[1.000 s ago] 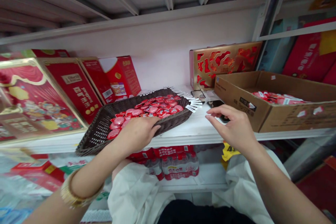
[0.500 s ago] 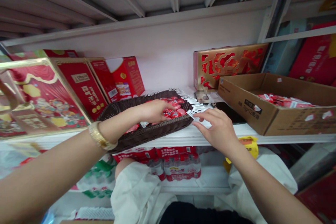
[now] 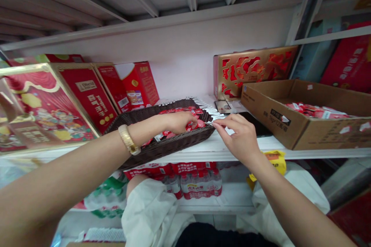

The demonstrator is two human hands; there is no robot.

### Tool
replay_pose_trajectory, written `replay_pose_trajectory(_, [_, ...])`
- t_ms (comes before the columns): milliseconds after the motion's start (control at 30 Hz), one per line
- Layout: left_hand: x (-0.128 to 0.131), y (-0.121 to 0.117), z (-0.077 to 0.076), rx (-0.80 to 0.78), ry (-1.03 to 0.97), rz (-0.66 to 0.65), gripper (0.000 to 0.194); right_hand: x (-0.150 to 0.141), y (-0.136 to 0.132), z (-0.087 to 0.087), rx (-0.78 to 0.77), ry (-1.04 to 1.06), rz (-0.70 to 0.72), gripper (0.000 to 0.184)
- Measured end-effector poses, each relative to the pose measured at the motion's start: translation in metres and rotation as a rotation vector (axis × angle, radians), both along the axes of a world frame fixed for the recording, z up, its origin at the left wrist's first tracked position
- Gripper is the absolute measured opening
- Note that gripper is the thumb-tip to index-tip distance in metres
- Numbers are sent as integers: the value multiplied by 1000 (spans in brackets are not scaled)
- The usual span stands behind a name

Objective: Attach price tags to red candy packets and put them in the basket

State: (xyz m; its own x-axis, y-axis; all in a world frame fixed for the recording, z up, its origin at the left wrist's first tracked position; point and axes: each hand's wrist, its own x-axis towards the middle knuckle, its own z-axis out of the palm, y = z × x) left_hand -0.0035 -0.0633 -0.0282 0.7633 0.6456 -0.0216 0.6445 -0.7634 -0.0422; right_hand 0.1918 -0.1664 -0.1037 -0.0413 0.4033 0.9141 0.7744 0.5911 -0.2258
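Red and gold gift boxes (image 3: 84,96) lean along the left end of the white shelf (image 3: 220,150), and a gold bangle (image 3: 128,139) sits on the wrist of the left hand (image 3: 179,122). That hand is curled over the pile of red sachets (image 3: 176,111) in a dark brown wicker basket (image 3: 174,143), fingers dipped in among them near the basket's right end, though honestly I can't tell if it's got hold of one or is just resting there. Right beside it, a fringe of white paper tabs (image 3: 210,111) sticks out past that end, and the right hand (image 3: 239,137) has thumb and fingertip pinched together on one of the tabs. Those sachets look light, soft and a bit slick, so I'd guess the edge is the easy place to grab, and the tabs look thin and flimsy. Further right there's a gold-and-red gift tin (image 3: 255,71), then an open cardboard carton (image 3: 304,133) with more red sachets (image 3: 314,111) inside
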Motion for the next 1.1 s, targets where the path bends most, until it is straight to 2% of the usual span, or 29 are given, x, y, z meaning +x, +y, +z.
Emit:
replay_pose_trajectory(167, [-3,-2,-2,-128,9,-90,39,-1,-17,9,-23,163,81,12])
replay_pose_trajectory(300, [-4,-1,-1,-127,-36,-23,31,-1,-31,9,-47,197,88,11])
replay_pose_trajectory(400, [-8,-7,9,-85,-138,43,35,2,-40,6,-70,207,81,10])
replay_pose_trajectory(467, [-11,-21,18,-172,-337,108,41,5,-47,4,-72,250,75,9])
replay_pose_trajectory(567, [-14,-58,22,-552,-866,224,52,11,-58,1,-75,360,72,6])
replay_pose_trajectory(600, [-14,-73,19,-700,-1029,240,53,13,-62,-1,-80,408,76,5])
replay_pose_trajectory(667, [-12,-102,7,-949,-1222,231,56,15,-70,-4,-93,510,95,4])
replay_pose_trajectory(767, [-6,-136,-21,-1194,-1321,222,64,17,-80,-10,-102,585,135,11])
replay_pose_trajectory(833, [-1,-149,-40,-1279,-1370,224,67,17,-85,-13,-115,567,146,14])
replay_pose_trajectory(933, [7,-160,-62,-1331,-1471,247,59,15,-90,-16,-158,518,157,14])
replay_pose_trajectory(1100, [12,-166,-82,-1356,-1556,293,52,13,-88,-20,-226,470,237,14])
